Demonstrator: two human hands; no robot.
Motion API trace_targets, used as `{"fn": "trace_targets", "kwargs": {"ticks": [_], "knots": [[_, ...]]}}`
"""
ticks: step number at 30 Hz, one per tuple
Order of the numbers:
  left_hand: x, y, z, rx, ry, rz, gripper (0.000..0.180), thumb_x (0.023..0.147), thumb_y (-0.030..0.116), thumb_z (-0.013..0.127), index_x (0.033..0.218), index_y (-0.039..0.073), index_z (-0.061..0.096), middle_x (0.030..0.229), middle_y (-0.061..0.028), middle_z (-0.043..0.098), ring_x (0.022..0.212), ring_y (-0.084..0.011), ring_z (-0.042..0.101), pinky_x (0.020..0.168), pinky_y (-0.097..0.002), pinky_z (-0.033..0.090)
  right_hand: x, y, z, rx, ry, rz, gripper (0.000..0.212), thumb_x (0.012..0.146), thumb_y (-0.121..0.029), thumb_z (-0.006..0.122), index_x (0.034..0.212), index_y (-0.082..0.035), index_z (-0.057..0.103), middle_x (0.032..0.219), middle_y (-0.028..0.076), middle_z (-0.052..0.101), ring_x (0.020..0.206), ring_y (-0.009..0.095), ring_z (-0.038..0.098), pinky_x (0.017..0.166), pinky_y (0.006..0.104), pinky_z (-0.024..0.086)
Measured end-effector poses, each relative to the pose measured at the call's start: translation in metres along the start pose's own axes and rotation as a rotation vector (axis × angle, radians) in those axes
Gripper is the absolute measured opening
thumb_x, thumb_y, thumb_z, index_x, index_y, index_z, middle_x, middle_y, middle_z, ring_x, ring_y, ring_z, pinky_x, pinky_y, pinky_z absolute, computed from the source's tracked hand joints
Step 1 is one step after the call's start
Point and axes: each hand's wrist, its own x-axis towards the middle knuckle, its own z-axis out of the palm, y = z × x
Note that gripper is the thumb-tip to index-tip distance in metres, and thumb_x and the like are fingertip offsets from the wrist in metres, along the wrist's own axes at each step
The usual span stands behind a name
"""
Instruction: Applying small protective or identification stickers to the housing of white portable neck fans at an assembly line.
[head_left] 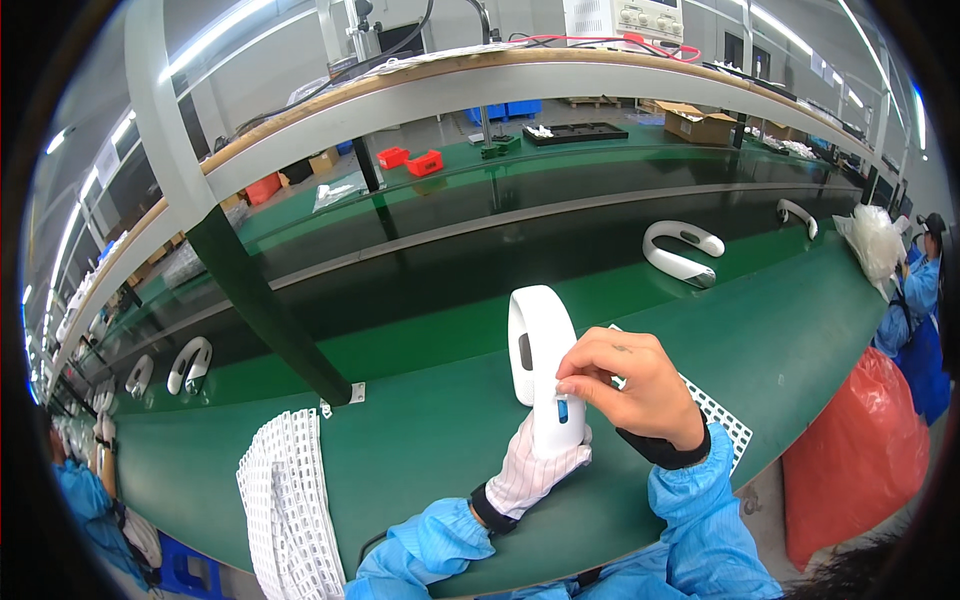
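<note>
A white, curved neck massager [527, 335] is upright in front of me, with a dark oval patch inside its arc and a small blue patch on its near arm. My left hand [535, 465], in a pale striped glove, is closed around the lower end. Bare and pinched, my right hand [635, 380] has thumb and forefinger at the near arm, just above the blue patch. A small pale bit shows at those fingertips, too small to name. Partly behind my right wrist lies a white sheet of dark labels [722, 418].
Fanned label strips [285, 480] lie on the green bench [420, 420] at left. A green post [270, 300] rises behind them. Another massager [680, 262] rests on the belt side at right. A red bag [850, 455] stands beyond the right edge; co-workers sit at both sides.
</note>
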Motion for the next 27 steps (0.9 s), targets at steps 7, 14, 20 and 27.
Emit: {"fn": "trace_targets", "kwargs": {"ticks": [7, 14, 20, 27], "knots": [[0.003, 0.007, -0.002, 0.099, -0.037, -0.033, 0.047, 0.084, 0.021, 0.076, 0.120, 0.003, 0.051, 0.099, -0.0062, 0.065, 0.089, -0.0189, 0.065, 0.081, -0.0322, 0.052, 0.002, 0.001, -0.003, -0.063, -0.078, -0.052, 0.009, 0.084, -0.004, 0.068, 0.092, -0.001, 0.063, 0.086, 0.010, 0.059, 0.074, 0.026, 0.061, 0.061, 0.0326, 0.049], [0.003, 0.017, 0.001, 0.197, -0.038, 0.046, 0.043, 0.086, 0.018, 0.075, 0.118, 0.003, 0.051, 0.096, -0.0050, 0.065, 0.085, -0.0166, 0.064, 0.078, -0.0317, 0.052, 0.001, 0.003, 0.000, -0.082, -0.062, -0.064, 0.008, 0.085, -0.005, 0.068, 0.091, -0.002, 0.062, 0.087, 0.009, 0.058, 0.073, 0.026, 0.061, 0.062, 0.0341, 0.050], [0.004, 0.021, 0.000, 0.230, -0.023, 0.115, 0.041, 0.086, 0.015, 0.074, 0.117, 0.002, 0.051, 0.096, -0.0059, 0.065, 0.085, -0.0168, 0.064, 0.076, -0.0310, 0.053, 0.000, 0.003, -0.001, -0.061, -0.078, -0.052, 0.008, 0.086, -0.004, 0.067, 0.091, -0.002, 0.062, 0.087, 0.009, 0.057, 0.072, 0.026, 0.061, 0.061, 0.0344, 0.050], [0.004, 0.015, -0.003, 0.309, -0.070, 0.045, 0.039, 0.086, 0.015, 0.074, 0.116, 0.003, 0.052, 0.095, -0.0064, 0.064, 0.085, -0.0174, 0.064, 0.075, -0.0313, 0.053, 0.002, 0.006, 0.000, -0.021, -0.069, -0.081, 0.015, 0.079, 0.001, 0.072, 0.092, 0.000, 0.065, 0.087, 0.009, 0.061, 0.070, 0.021, 0.063, 0.060, 0.0302, 0.050]]}}
